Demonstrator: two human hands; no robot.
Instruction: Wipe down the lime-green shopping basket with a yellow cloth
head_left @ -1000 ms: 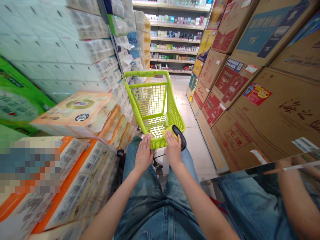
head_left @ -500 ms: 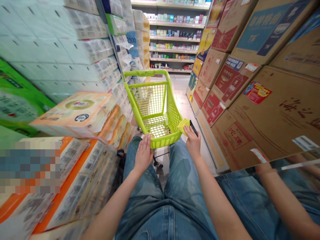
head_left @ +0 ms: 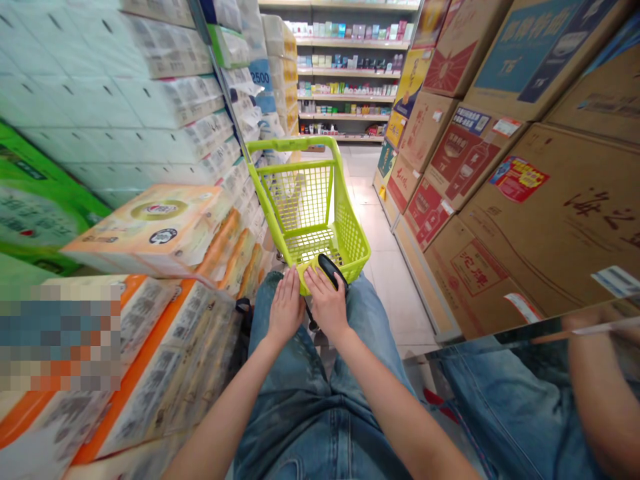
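Observation:
A lime-green plastic shopping cart [head_left: 305, 200] stands straight ahead of me, and its mesh basket shows nothing inside. My left hand [head_left: 286, 308] lies on the cart's near rim [head_left: 303, 280], fingers over the edge. Right beside it, my right hand [head_left: 325, 303] holds a black handheld object [head_left: 330, 270] against that rim. That object is partly hidden by my fingers, so I cannot tell exactly what it is. My jeans-clad legs [head_left: 305, 413] are just below both hands.
Wrapped tissue packs [head_left: 170, 100] are stacked high along the left. Printed cardboard cartons [head_left: 550, 220] rise along the right, with a mirror [head_left: 520, 400] below them. A tiled floor aisle [head_left: 385, 273] runs ahead to shelves of small boxed goods [head_left: 347, 73].
My right hand moved out along the cart's right side, then came back left to the near rim beside my left hand, bringing the black object. My left hand stayed put.

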